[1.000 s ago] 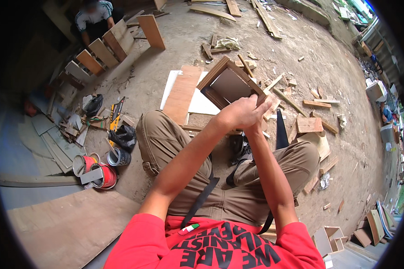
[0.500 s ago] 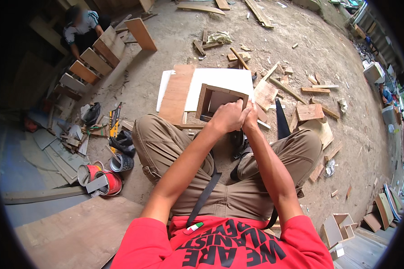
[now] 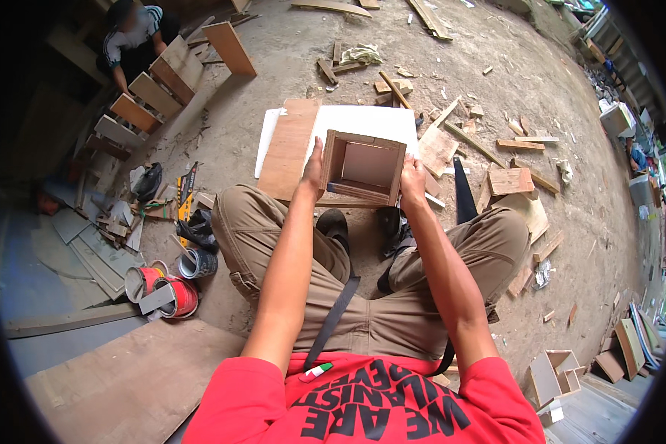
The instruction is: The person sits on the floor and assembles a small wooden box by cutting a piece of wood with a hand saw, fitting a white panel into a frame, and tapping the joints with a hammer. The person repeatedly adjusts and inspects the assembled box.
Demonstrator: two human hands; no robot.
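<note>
A small wooden box (image 3: 365, 164) with thick plywood edges is held between my hands, its open side toward me and a pale panel inside. My left hand (image 3: 314, 170) lies along the box's left side, fingers stretched upward. My right hand (image 3: 413, 179) grips the right side, its fingers curled and partly hidden. Beyond the box lies a white board (image 3: 370, 120) on the ground. A reddish-brown plank (image 3: 292, 140) rests across the board's left part.
Wood offcuts (image 3: 510, 180) and a dark tapered blade (image 3: 464, 191) lie right of my knees. Paint cans (image 3: 176, 297) and a yellow-and-black tool (image 3: 186, 191) are at the left. Another person (image 3: 132, 41) crouches far left beside a row of upright boards (image 3: 154, 98).
My left hand has moved from the box's right edge to its left side. The box has shifted slightly left and its inside shows more. The right hand stays at the right side.
</note>
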